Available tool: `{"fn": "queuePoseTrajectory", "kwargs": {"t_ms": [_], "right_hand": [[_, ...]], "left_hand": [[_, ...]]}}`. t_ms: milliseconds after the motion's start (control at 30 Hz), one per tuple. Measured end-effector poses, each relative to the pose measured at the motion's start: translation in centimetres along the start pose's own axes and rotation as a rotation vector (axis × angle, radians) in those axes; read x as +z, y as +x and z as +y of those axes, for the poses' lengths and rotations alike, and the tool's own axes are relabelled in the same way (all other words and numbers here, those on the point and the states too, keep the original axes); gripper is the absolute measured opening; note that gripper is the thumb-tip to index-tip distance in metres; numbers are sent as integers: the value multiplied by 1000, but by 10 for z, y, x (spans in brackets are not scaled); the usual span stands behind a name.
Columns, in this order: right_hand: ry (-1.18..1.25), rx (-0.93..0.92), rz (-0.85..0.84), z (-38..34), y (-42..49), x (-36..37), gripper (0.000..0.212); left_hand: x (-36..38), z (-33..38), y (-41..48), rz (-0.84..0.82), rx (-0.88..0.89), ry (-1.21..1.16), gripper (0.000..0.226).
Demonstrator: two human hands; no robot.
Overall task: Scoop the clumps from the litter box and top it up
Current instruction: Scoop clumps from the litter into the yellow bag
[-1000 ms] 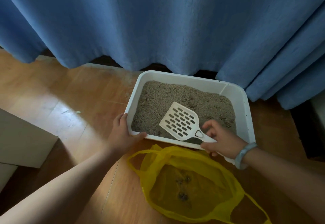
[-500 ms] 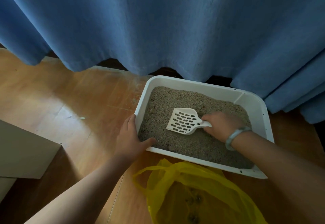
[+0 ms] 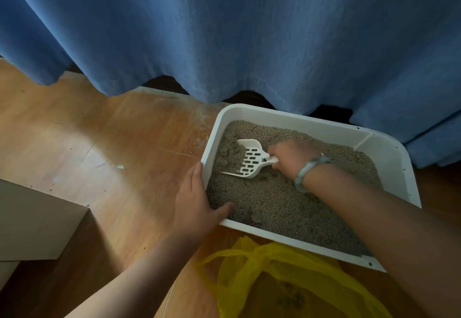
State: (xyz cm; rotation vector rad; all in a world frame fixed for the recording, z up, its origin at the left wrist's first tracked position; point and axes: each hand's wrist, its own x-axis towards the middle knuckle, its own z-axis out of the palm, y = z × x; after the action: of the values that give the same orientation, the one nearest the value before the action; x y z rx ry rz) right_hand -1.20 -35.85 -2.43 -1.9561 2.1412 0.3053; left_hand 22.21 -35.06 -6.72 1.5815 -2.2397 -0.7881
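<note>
A white litter box full of grey litter sits on the wooden floor under a blue curtain. My right hand is shut on the handle of a white slotted scoop, whose blade digs into the litter at the box's far left end, with litter heaped against it. A few darker clumps lie just left of the blade. My left hand grips the box's left near corner, thumb inside the rim. A yellow plastic bag lies open in front of the box, dark clumps inside it.
The blue curtain hangs right behind the box. A cardboard box stands at the left. Scattered litter grains and a small white scrap lie on the wooden floor.
My right hand has carried the scoop from the box's near edge over the litter and pushed its blade into the far left part. The left hand kept its hold on the corner.
</note>
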Motion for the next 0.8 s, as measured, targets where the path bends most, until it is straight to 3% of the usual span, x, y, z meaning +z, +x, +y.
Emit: {"fn": "queuePoseTrajectory", "kwargs": {"t_ms": [200,400,600,800], "right_hand": [[373,42,-22,9,-7,22,29],[462,37,0,13,-17,33,33],[206,18,38,26,-33,18,33],[104,126,71,31,-36,10,24]], "left_hand": [[0,-4,0,-11,24,-16,111],[0,-6,1,-34,29,15,113],[-1,-6,1,-38,25,14,113],[-1,-4,1,-27,34,10,112]]}}
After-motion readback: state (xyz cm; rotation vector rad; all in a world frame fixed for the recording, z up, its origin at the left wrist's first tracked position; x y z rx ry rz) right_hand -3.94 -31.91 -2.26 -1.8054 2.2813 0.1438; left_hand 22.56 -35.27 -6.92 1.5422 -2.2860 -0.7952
